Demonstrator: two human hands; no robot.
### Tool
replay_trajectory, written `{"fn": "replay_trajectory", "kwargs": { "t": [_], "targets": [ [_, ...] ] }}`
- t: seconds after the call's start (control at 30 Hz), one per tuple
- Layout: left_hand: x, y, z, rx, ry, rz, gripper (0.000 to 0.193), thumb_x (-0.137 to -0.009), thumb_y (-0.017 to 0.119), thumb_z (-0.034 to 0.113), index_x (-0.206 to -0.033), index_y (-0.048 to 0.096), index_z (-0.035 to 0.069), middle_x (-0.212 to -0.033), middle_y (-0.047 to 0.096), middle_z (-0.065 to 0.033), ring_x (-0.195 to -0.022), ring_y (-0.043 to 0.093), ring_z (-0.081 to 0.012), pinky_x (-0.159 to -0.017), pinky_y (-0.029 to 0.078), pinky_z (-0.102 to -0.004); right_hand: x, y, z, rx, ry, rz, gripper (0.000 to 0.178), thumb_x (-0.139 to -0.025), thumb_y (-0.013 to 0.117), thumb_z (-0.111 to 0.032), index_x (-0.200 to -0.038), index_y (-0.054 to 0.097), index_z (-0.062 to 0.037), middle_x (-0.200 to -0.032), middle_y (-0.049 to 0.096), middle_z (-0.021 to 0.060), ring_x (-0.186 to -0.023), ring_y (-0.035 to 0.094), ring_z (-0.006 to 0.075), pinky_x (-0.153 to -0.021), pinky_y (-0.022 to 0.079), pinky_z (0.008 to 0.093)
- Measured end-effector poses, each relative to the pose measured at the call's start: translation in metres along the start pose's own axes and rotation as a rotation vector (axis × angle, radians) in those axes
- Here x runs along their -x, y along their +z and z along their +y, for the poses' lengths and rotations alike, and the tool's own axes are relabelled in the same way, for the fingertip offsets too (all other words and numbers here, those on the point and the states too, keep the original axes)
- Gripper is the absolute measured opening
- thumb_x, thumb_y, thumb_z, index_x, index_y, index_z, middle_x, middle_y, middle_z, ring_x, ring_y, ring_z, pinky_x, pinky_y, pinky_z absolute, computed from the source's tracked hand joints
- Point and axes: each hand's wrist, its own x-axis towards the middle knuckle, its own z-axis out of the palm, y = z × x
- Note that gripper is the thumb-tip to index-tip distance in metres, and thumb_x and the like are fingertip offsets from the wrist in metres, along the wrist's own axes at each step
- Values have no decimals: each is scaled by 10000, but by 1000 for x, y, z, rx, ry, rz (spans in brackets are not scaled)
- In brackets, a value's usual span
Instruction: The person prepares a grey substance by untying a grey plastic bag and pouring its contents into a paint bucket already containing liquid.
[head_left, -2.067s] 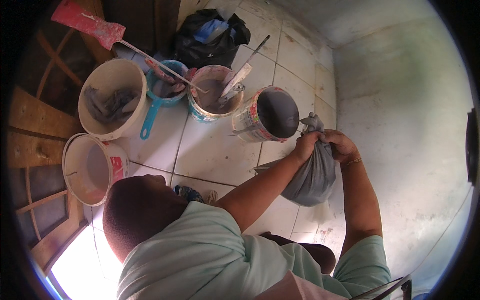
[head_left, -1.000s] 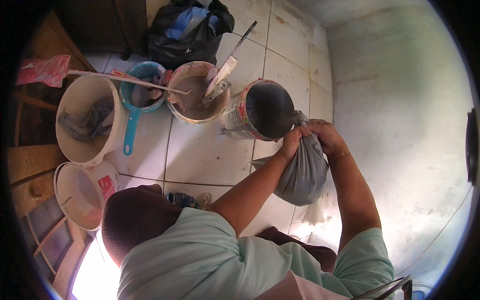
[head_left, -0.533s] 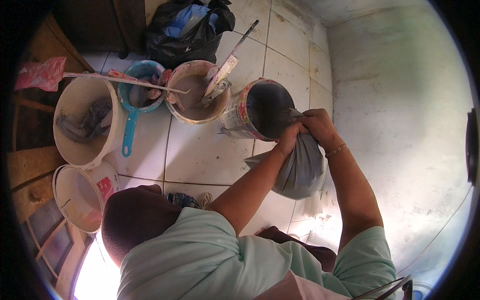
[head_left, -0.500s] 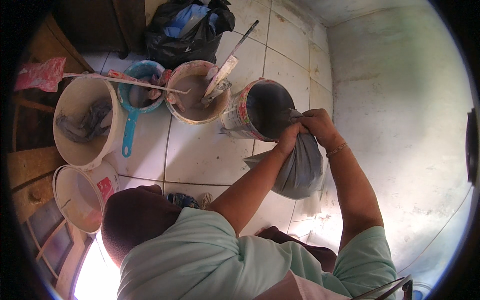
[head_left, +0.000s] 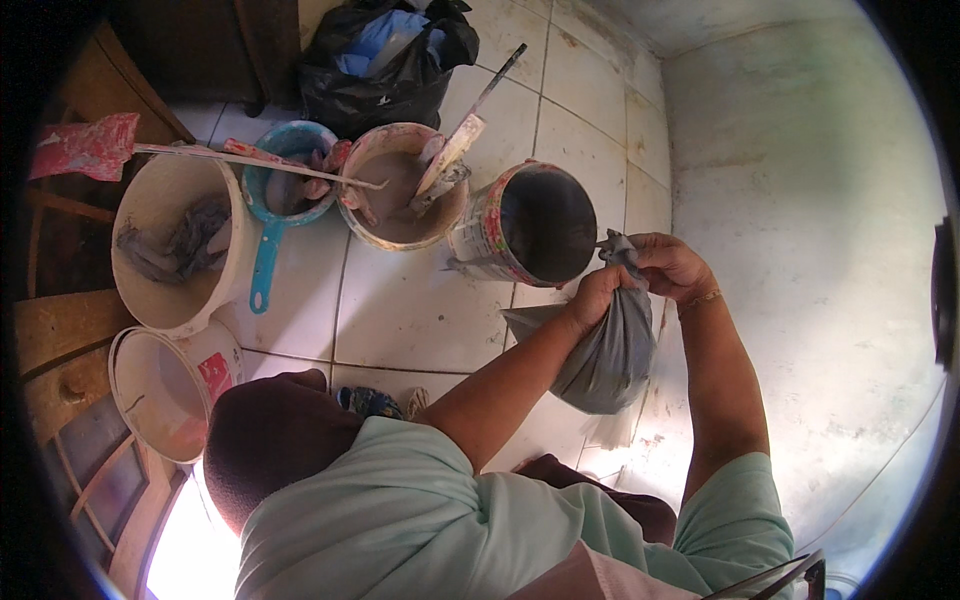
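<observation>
A filled grey plastic bag (head_left: 612, 365) hangs from my left hand (head_left: 603, 298), whose fingers are wrapped round its gathered neck. Just above and to the right, my right hand (head_left: 672, 266) is closed on the twisted end that sticks up from the neck. One loose corner of the bag points left under my left forearm. Both hands are just right of a paint-stained bucket (head_left: 482, 238) with a dark inside. What fills the bag is hidden.
A bucket of greyish liquid (head_left: 385, 240) holds stained tools. Left of it are a blue dipper (head_left: 266, 262), a white bucket with grey plastic (head_left: 235, 262) and another white bucket (head_left: 222, 350). A red-stained long-handled tool (head_left: 95, 145) lies across them. Behind is a black bag (head_left: 365, 105); right, a wall (head_left: 800, 250).
My right hand has shifted right and slightly down, and more of the bag's twisted end shows. My left hand and the bag have moved a little right and down.
</observation>
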Motion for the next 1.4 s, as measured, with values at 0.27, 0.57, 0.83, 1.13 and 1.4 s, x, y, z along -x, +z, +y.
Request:
{"fn": "replay_trajectory", "kwargs": {
  "t": [0.27,0.57,0.83,1.13,1.4],
  "targets": [
    [4,10,8,-159,-51,48,168,-857,467,137,-789,593,51,-848,609,-43,-796,551,-122,-787,442,-271,-11,-19,11,842,-277,103,231,-761,622,-6,-974,614,83,-906,647,115,-816,618,185,-766,493,285],
    [0,-2,12,-274,23,109,133,-749,534,114,-803,622,29,-870,610,-52,-809,563,-148,-780,443,-287,-13,32,-6,565,-134,344,138,-737,640,-20,-846,635,65,-749,619,55,-643,564,105,-572,443,228],
    [10,17,13,-408,7,182,192,-805,514,170,-816,646,30,-891,606,-41,-887,536,-136,-834,397,-274,-10,14,-3,889,-275,107,194,-750,622,-25,-917,608,72,-844,620,91,-748,582,133,-664,473,254],
    [10,8,6,-354,173,90,200,-814,522,138,-932,644,32,-987,613,-45,-943,544,-154,-875,398,-309,3,39,-8,252,56,135,234,-772,629,-34,-983,590,60,-900,622,71,-838,594,159,-762,485,269],
    [11,8,11,-600,32,147,207,-808,562,164,-943,654,37,-972,626,-50,-938,551,-158,-872,395,-301,-4,40,-9,466,42,240,187,-755,651,-38,-910,627,64,-863,639,74,-772,605,147,-699,489,265]
  ]
}}
